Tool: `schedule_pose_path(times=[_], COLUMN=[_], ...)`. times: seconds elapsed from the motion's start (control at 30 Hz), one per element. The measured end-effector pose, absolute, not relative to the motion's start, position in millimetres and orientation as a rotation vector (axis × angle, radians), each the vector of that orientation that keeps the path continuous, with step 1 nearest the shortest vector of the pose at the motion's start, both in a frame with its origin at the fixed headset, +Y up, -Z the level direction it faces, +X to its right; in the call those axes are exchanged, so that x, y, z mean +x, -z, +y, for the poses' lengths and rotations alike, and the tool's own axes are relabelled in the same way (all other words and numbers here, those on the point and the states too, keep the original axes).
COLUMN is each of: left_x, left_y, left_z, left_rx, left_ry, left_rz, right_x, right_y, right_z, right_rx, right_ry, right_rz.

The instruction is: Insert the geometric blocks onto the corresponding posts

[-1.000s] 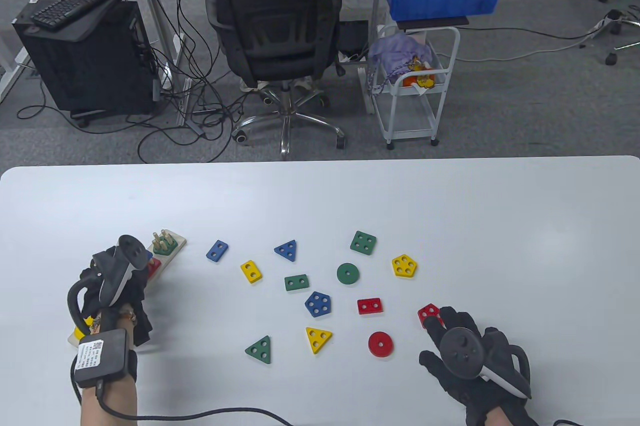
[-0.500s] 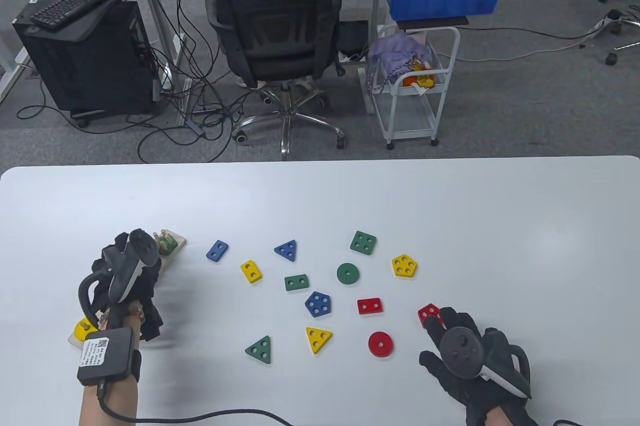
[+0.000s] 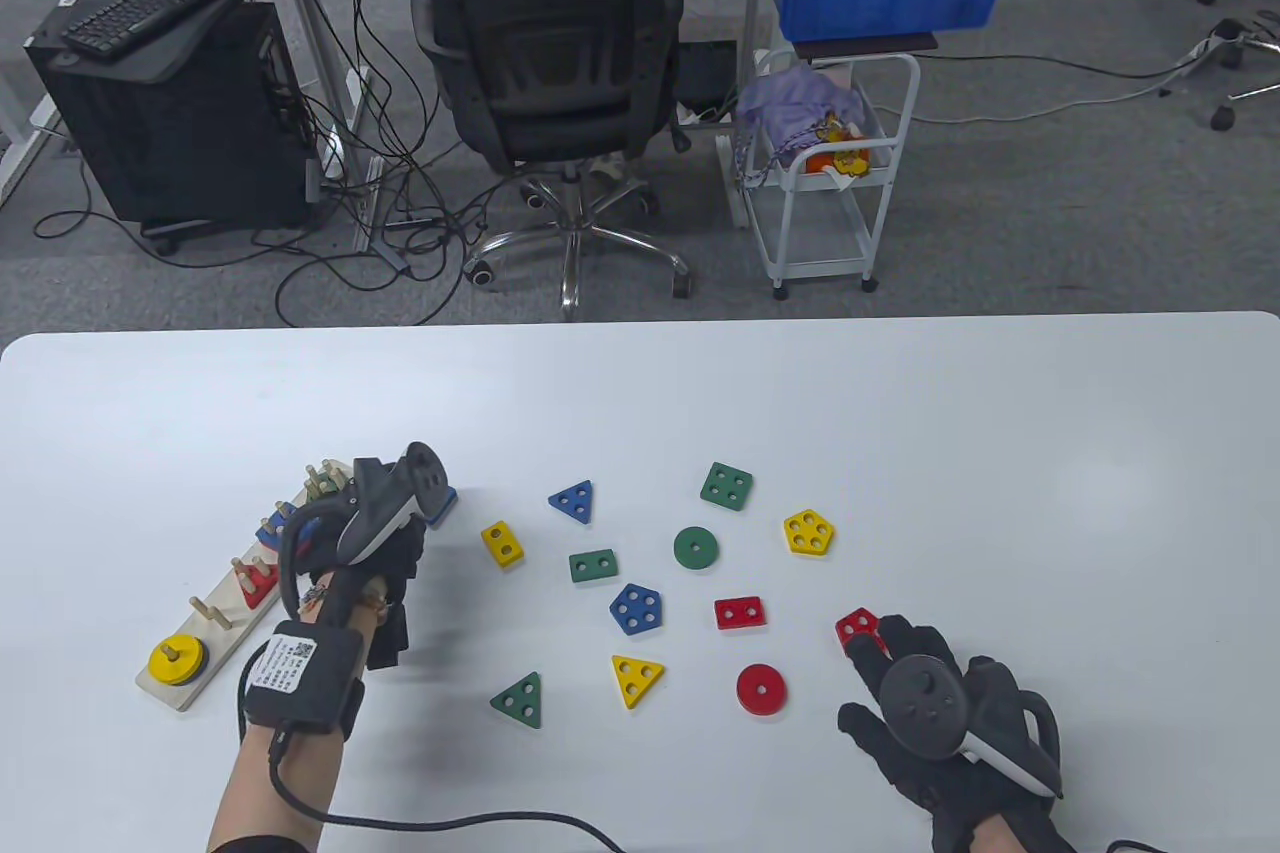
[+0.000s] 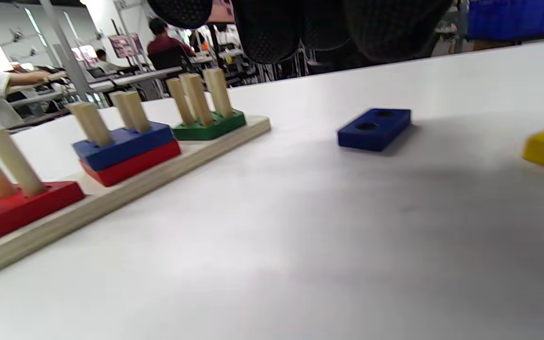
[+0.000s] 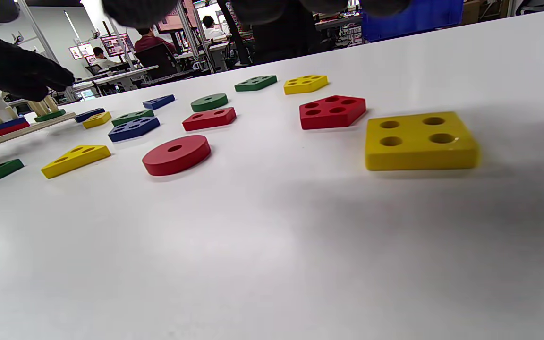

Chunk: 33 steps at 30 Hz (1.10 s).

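- Risk: left hand point(image 3: 375, 543) hovers over the blue 2-hole rectangle point(image 4: 375, 128), at 3 o'clock from the peg board point(image 3: 215, 628); a careless pinch could skid it toward the yellow rectangle point(image 3: 502, 543).
- Fingers point(image 4: 272, 28) hang above it, holding nothing.
- Right hand point(image 3: 930, 693) rests spread and empty at 5 o'clock.
- Hidden: the tracker covers most of that block from above; the yellow 4-hole square point(image 5: 420, 140) shows only at the right wrist.
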<state>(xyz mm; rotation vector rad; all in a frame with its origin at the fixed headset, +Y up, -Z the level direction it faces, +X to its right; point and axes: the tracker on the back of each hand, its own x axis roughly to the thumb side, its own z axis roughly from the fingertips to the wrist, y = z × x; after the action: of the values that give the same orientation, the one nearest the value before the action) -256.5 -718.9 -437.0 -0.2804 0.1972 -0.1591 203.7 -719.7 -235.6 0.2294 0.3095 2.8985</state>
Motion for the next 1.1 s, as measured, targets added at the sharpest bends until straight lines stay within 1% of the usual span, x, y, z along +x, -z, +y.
schedule_pose_path(times=[0.07,0.2,0.3,0.47,0.5,0.57,0.77,0.93,1.03,1.1], left_x=[-249.0,-241.1,-241.9,-245.3,-245.5,-246.0,-249.2,-250.7,-253.4,-254.7], left_y=[444.8,457.5,464.4,468.9,468.7,468.3,468.1,459.4,449.6,442.7], left_z=[-724.7,-736.3,-745.7,-760.6,-761.7,-761.6,-760.4,-767.6,-763.4,-756.3], left_rx=[-0.329,-0.352,-0.367,-0.420,-0.419,-0.373,-0.349,-0.361,-0.324,-0.270], left_ry=[0.148,0.225,0.290,0.323,0.340,0.362,0.338,0.434,0.402,0.384], left_rz=[0.177,0.181,0.216,0.200,0.204,0.212,0.203,0.160,0.115,0.088], right_x=[203.9,203.4,203.2,202.9,202.9,202.8,202.4,202.0,201.8,201.8], right_y=[235.7,236.0,236.2,236.3,236.2,236.1,236.1,236.0,235.9,236.0], right_z=[-719.7,-719.9,-720.3,-721.0,-721.0,-721.0,-721.2,-721.2,-721.0,-721.1], right_rx=[0.232,0.248,0.252,0.254,0.254,0.254,0.255,0.258,0.261,0.262], right_ry=[-2.893,-2.886,-2.888,-2.890,-2.890,-2.891,-2.893,-2.893,-2.892,-2.893], right_rz=[0.306,0.302,0.306,0.319,0.319,0.319,0.317,0.311,0.305,0.302])
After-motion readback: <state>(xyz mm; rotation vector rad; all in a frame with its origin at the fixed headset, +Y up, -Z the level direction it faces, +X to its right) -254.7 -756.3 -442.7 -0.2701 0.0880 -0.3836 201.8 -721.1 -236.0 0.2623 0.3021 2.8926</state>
